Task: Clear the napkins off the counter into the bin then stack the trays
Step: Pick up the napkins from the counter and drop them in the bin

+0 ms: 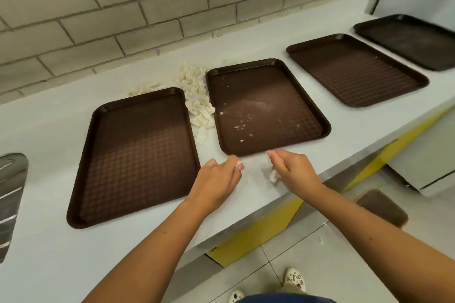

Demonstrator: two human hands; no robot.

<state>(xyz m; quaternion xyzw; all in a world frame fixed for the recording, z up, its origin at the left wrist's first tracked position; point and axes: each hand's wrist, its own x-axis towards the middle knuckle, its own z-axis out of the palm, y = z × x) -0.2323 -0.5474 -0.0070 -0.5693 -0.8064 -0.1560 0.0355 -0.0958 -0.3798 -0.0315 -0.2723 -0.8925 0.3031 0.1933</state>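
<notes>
The napkins (pixel 194 91) lay as a crumpled, off-white heap on the white counter (pixel 49 253), filling the gap between the first tray (pixel 138 155) and the second tray (pixel 266 108) and spreading back toward the tiled wall (pixel 98 19). Small white shreds (pixel 242 126) were scattered over the second tray's ribbed brown floor. The third tray (pixel 354 69) and fourth tray (pixel 408 39) sat further right in the same row, each apart from its neighbour. Both arms reached over the counter's front edge, just in front of the second tray's near rim. The left hand (pixel 216 182) was held palm down, its fingertips drawn together and pinching a small white scrap (pixel 238 163). The right hand (pixel 293 167) was near it, fingers curled round a white wad (pixel 272 176) that hung below the palm, while its forefinger pointed toward the tray's rim.
</notes>
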